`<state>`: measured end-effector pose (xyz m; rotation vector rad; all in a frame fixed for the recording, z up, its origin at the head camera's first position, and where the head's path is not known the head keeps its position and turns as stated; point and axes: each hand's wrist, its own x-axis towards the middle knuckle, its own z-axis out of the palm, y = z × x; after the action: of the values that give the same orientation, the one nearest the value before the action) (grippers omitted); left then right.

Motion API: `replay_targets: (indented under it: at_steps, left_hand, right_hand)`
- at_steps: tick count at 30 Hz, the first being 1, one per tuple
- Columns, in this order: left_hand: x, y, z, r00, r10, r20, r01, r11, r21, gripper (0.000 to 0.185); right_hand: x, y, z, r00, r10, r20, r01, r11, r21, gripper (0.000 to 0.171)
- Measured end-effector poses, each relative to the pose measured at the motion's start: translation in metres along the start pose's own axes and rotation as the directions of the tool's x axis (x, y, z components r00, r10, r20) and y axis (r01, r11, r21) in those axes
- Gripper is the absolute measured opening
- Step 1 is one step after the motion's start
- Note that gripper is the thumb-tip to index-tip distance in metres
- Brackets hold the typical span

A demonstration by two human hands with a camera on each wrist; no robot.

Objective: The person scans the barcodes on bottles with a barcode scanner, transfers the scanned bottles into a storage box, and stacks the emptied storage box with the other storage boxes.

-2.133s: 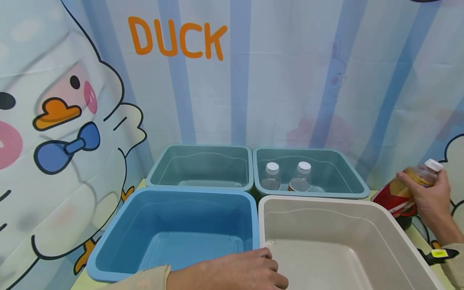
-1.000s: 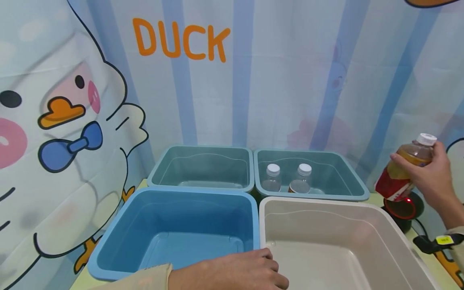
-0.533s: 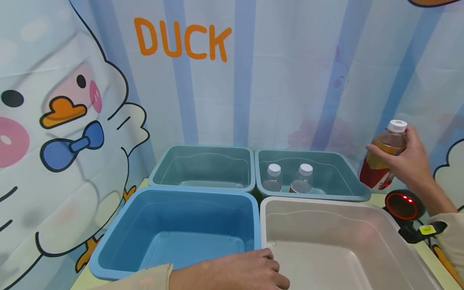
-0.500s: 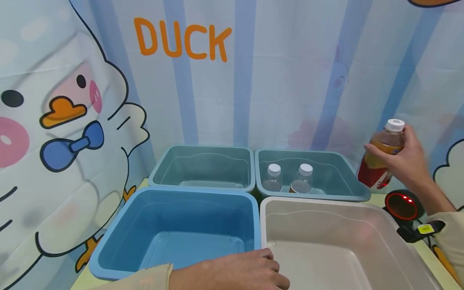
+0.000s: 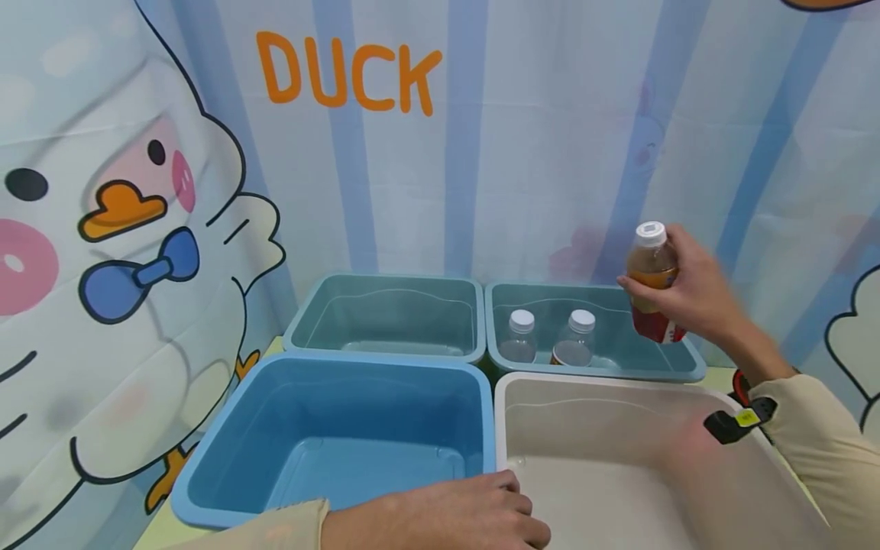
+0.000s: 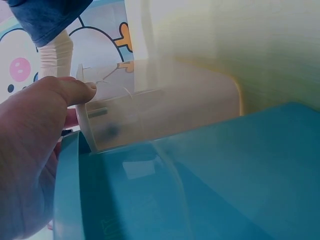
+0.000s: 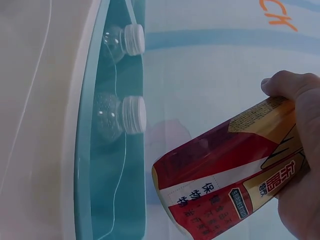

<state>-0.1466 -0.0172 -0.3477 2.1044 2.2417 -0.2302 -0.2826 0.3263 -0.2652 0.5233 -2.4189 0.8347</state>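
Note:
My right hand grips a drink bottle with a white cap and a red and gold label. It holds the bottle slightly tilted above the right end of the back-right teal bin. Two clear bottles with white caps, one of them nearer the middle, stand inside that bin. In the right wrist view the held bottle points its base toward the bin. My left hand rests at the adjoining rims of the blue bin and the beige bin; its fingertips are partly hidden.
Another teal bin stands at the back left. A dark round device with a red ring stands right of the beige bin, mostly behind my right forearm. A duck-print curtain hangs behind the bins.
My right hand has carried the drink bottle up and left, past the red-ringed device to above the back-right teal bin. The bottle has become more upright. My left hand has stayed put.

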Motion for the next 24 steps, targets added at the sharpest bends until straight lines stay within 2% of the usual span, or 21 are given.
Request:
replay_targets:
  at_steps: [5,10,19,24]
  left_hand:
    - [0.000,0.000,-0.001,1.000,-0.003,0.012,0.003,1.000,-0.008,0.046]
    - [0.000,0.000,-0.001,1.000,-0.002,0.019,0.003,1.000,-0.024,0.039]
    - [0.002,-0.002,-0.002,0.999,-0.007,0.048,0.009,0.999,-0.041,0.040]
    - [0.002,-0.003,-0.002,0.997,-0.020,0.072,0.024,0.998,-0.054,0.044]
  right_hand:
    - [0.009,-0.011,0.016,0.996,-0.084,0.037,0.085,0.996,-0.017,0.074]
    - [0.020,-0.023,0.030,0.980,-0.190,0.055,0.193,0.980,-0.047,0.071]
    - [0.033,-0.039,0.056,0.958,-0.259,0.121,0.267,0.962,-0.053,0.072]
    - [0.043,-0.053,0.074,0.924,-0.346,0.160,0.358,0.932,-0.053,0.070]
